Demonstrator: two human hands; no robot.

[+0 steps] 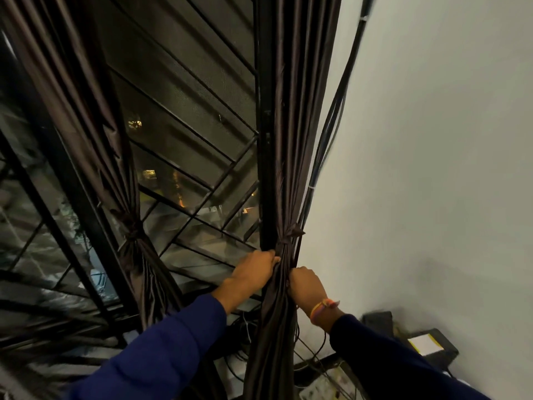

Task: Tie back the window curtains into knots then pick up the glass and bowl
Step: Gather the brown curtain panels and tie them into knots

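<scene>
Two dark brown satin curtains hang at a barred window. The left curtain (86, 116) is gathered into a knot (131, 228) at mid height. The right curtain (291, 134) is bunched by a tie or knot (284, 241) beside the white wall. My left hand (253, 271) grips the right curtain's fabric just below that knot from the left. From the right, my right hand (307, 287), with a pink and yellow wristband, clutches the same bundle. No glass or bowl is in view.
The window grille (202, 168) and its black frame post (265, 140) stand behind the curtains. Black cables (331, 125) run down the wall (432, 168) next to the right curtain. Tangled wires and dark boxes (432, 345) sit at the lower right.
</scene>
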